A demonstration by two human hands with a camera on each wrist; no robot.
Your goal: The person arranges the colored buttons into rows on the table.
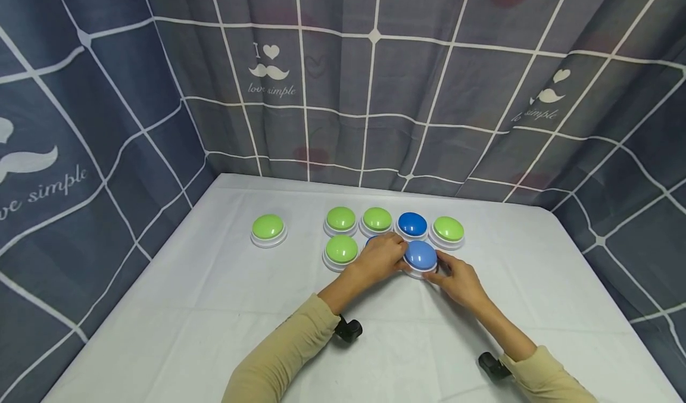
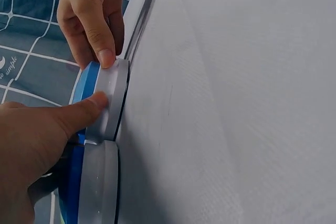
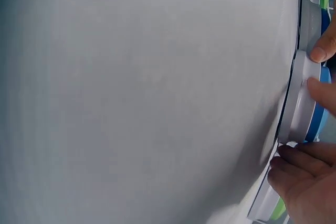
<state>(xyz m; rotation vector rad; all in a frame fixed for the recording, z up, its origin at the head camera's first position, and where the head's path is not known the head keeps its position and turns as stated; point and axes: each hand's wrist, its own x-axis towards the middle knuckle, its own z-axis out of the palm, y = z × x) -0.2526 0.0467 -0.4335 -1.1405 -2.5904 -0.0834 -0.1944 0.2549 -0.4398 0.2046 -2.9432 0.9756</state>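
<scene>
A blue push button with a round white base stands in the front row, between both hands. My left hand holds it from the left, its thumb pressed to the base in the left wrist view. From the right, my right hand grips the same base, thumb in front and fingers round the far side. Under the left hand, another blue button stands directly beside the held one and is mostly hidden in the head view. Left of that hand is a green button.
Behind the hands runs a back row: two green buttons, a blue button and another green button at its right end. A separate green button stands farther left. The white-covered table is bordered by grey checked curtains.
</scene>
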